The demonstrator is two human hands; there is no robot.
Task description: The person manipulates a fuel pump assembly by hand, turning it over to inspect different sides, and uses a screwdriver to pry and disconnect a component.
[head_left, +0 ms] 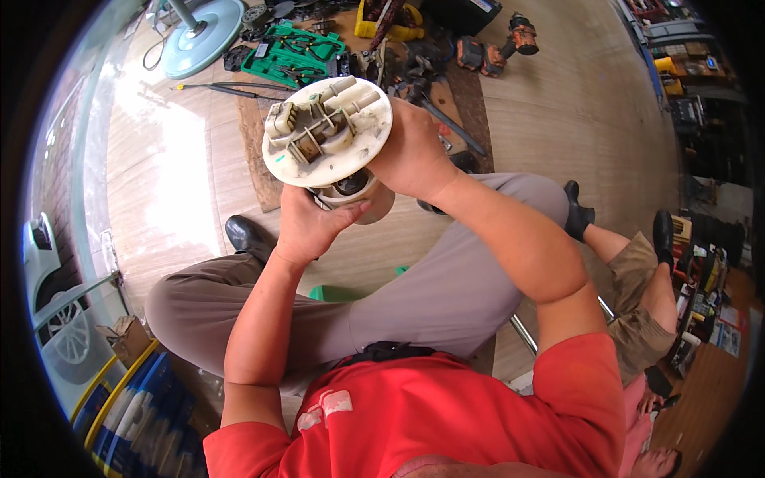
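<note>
Single head-worn fisheye view, looking steeply down from above, close on raised hands and lap, wooden floor (pixel 558 119) bending toward rim

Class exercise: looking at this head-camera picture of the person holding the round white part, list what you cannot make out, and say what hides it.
- Lower body of the round white part: head view, covered by the left hand and right hand.
- Right hand's fingertips: behind the part's disc.
- Tools in the green case: too small.
- Seat under the person: hidden by the legs.
</note>
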